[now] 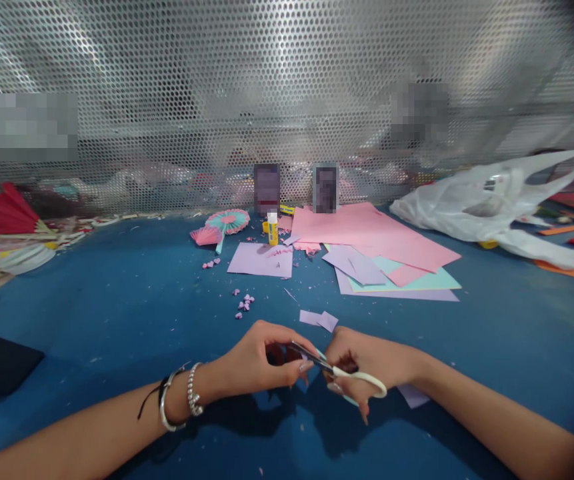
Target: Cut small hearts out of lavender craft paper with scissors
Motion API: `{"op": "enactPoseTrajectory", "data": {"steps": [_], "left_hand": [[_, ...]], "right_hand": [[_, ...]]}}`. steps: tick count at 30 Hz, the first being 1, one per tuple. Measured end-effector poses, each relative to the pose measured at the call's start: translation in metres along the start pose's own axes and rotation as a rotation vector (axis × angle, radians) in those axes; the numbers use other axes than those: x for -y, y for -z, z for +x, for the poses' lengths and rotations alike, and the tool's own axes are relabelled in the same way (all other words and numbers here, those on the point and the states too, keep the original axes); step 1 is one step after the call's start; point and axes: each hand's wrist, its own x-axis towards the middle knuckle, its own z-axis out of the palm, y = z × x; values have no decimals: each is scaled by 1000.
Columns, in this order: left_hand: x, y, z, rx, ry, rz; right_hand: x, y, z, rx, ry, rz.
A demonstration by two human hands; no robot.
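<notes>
My right hand (367, 363) grips a pair of scissors (339, 371) with pale handles, blades pointing left. My left hand (261, 360) is pinched on a small piece of paper right at the blade tips; the piece is mostly hidden by my fingers. Both hands hover low over the blue table (117, 307) near its front edge. A lilac paper scrap (413, 396) lies under my right wrist. Two more lilac scraps (319, 320) lie just beyond my hands.
Pink, lilac and mint paper sheets (381, 257) are stacked at centre right. A lilac sheet (261, 259), a glue stick (273, 229), a paper rosette (227, 223) and tiny cut shapes (244, 303) sit nearby. White plastic bag (491, 203) at right; red paper fan (9, 210) at left; perforated metal screen behind.
</notes>
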Motion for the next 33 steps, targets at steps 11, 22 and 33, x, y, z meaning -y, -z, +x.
{"op": "enactPoseTrajectory", "data": {"steps": [11, 22, 33], "left_hand": [[8, -3, 2, -112, -58, 67], [0, -4, 0, -208, -73, 50], [-1, -3, -1, -255, -51, -54]], "right_hand": [[4, -25, 18, -545, 105, -414], [6, -26, 17, -544, 125, -437], [8, -26, 14, -439, 52, -187]]}}
